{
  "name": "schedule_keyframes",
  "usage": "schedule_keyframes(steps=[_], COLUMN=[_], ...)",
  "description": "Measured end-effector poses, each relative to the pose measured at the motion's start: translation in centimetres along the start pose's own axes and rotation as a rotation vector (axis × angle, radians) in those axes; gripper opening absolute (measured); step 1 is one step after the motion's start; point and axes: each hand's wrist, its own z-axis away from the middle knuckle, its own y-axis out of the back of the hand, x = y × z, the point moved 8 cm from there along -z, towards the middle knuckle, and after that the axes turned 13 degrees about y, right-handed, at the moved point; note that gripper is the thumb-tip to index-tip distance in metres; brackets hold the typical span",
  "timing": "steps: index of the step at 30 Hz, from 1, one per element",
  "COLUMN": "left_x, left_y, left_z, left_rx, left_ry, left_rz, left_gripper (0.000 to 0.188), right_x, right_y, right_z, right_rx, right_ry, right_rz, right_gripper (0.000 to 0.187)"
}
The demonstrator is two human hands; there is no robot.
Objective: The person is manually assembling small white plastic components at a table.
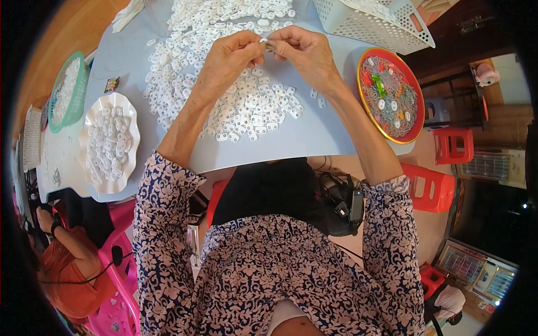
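Note:
Over the far middle of the grey table point(330, 129), my left hand point(234, 56) and my right hand point(307, 56) meet at the fingertips. My left thumb and finger pinch a small white plastic piece point(263, 40), mostly covered by the fingers. The right fingers are closed at a small dark bit touching it, too blurred to name. Beneath and around both hands spreads a pile of loose white plastic pieces point(252, 109), oval with holes in them. To the right of my right forearm sits a round red tray point(363, 84) of thin grey metal parts with a few white pieces.
A scalloped white dish point(134, 120) of white pieces stands left, beside a green basket point(56, 120). A perforated white basket point(370, 28) is at the far right. Red stools point(428, 187) stand on the floor. Another person point(73, 257) sits at lower left near a pink chair point(120, 269).

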Motion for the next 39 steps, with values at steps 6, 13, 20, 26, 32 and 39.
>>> schedule_keyframes(steps=[6,13,20,26,32,39], left_x=[0.7,0.8,0.8,0.7,0.4,0.2], left_y=[-0.9,-0.2,-0.4,-0.6,-0.6,-0.8], left_z=[0.4,0.5,0.5,0.5,0.4,0.5], left_rx=[-0.041,0.027,0.019,-0.007,-0.007,-0.001], left_ry=[-0.009,0.016,0.023,0.012,0.025,0.035], left_rz=[-0.042,-0.072,-0.089,-0.092,-0.119,-0.135], left_gripper=[0.016,0.017,0.017,0.017,0.017,0.018], right_x=[0.1,1.0,-0.9,-1.4,-0.8,-0.4], right_y=[3.7,6.9,5.6,5.4,4.7,5.1], right_z=[-1.0,0.0,1.1,2.2,2.0,1.8], right_rx=[0.102,-0.207,-0.313,-0.42,-0.46,-0.456], right_ry=[0.012,-0.009,0.171,0.03,-0.023,-0.077], right_rz=[0.118,0.575,0.801,0.846,0.947,0.786], right_gripper=[0.014,0.015,0.012,0.012,0.012,0.012])
